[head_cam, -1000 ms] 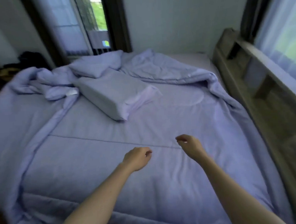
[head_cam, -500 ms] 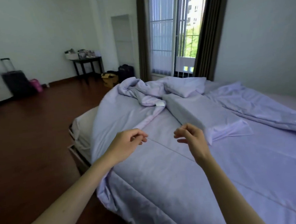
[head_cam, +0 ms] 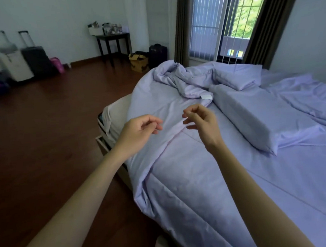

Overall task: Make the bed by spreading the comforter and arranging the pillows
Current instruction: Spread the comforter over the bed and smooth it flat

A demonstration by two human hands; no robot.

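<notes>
A lilac comforter [head_cam: 211,187] covers the bed, flat near me and bunched in a heap [head_cam: 182,79] at the far left corner, its left edge hanging over the mattress side. A long rectangular lilac pillow [head_cam: 254,113] lies on top of it, and a second softer pillow [head_cam: 240,77] rests behind that one. My left hand [head_cam: 139,132] and my right hand [head_cam: 202,122] hover side by side above a fold of the comforter, fingers loosely curled and apart, holding nothing.
The bare mattress corner [head_cam: 115,113] and bed frame show at the left. Dark wood floor [head_cam: 43,141] spreads to the left. Suitcases [head_cam: 26,57] stand by the far wall, with a dark side table [head_cam: 114,43], a cardboard box [head_cam: 139,62] and a barred window [head_cam: 226,20] beyond.
My view has swung left from the headboard side to the bed's left edge and the room. Both hands have risen and moved toward the comforter's left fold, fingers loosening.
</notes>
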